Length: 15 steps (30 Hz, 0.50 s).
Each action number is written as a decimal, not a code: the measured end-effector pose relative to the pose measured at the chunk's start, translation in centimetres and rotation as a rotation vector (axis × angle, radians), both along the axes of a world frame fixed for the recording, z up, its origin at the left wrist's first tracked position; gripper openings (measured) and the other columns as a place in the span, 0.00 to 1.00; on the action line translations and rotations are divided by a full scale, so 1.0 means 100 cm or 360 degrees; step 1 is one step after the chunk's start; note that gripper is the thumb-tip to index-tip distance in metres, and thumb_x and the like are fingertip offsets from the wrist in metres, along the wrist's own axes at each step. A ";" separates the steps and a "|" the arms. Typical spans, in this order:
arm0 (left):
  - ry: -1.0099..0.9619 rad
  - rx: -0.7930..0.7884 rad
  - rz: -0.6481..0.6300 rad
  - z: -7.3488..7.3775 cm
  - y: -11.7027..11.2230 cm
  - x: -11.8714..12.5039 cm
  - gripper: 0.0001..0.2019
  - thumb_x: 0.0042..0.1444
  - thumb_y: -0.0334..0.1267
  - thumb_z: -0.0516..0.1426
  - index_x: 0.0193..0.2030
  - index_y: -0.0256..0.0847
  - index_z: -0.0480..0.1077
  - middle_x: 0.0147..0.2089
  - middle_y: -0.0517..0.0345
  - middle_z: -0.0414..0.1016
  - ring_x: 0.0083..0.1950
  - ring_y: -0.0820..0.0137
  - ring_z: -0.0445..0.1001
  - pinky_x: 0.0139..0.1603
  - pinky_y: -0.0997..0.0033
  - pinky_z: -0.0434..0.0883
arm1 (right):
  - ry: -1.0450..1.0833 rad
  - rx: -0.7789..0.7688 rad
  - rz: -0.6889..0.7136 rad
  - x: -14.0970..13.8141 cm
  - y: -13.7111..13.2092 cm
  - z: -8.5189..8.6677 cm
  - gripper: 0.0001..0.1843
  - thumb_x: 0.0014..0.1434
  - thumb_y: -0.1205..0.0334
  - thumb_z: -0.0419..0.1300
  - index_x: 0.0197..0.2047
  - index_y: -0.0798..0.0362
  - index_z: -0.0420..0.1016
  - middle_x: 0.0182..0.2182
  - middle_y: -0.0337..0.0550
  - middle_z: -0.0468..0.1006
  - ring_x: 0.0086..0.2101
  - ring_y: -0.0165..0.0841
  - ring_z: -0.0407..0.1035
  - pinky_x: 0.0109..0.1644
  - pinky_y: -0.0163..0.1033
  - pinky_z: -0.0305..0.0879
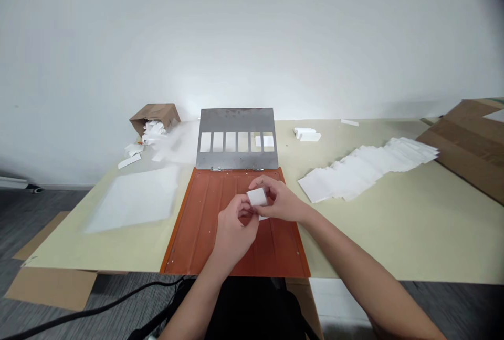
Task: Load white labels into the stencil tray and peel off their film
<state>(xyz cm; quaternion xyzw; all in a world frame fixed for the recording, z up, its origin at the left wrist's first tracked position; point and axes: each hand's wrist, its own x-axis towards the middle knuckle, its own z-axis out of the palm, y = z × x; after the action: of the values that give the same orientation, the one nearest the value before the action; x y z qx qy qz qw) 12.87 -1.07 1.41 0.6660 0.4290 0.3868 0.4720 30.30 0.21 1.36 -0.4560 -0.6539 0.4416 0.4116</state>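
Both my hands meet over the orange-brown base plate point(205, 224) near the table's front edge. My left hand point(233, 232) and my right hand point(280, 201) are closed in a pinch on a small white folded piece point(257, 196), held just above the plate. Behind the plate a grey metal lid point(236, 119) with several rectangular slots stands raised on its hinge.
A translucent white sheet point(136, 198) lies left of the plate. A fanned row of white folded pieces point(366, 166) stretches to the right. A tipped cardboard box point(155, 115) spills white pieces at back left. Flat cardboard point(468, 145) lies far right. Black cables point(98, 308) run below the table edge.
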 end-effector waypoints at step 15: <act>-0.0353 -0.0228 -0.0140 0.001 0.008 -0.026 0.10 0.57 0.44 0.61 0.34 0.40 0.71 0.30 0.60 0.77 0.32 0.71 0.74 0.33 0.74 0.69 | 0.0386 -0.0303 0.0151 -0.016 -0.014 0.009 0.25 0.50 0.59 0.72 0.48 0.48 0.67 0.35 0.37 0.79 0.34 0.31 0.74 0.36 0.37 0.69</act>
<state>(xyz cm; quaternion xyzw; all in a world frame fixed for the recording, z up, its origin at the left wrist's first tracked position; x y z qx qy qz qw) 10.31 -0.24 1.48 0.6019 0.3711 0.4053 0.5795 28.69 -1.19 2.28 -0.4049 -0.5754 0.5723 0.4213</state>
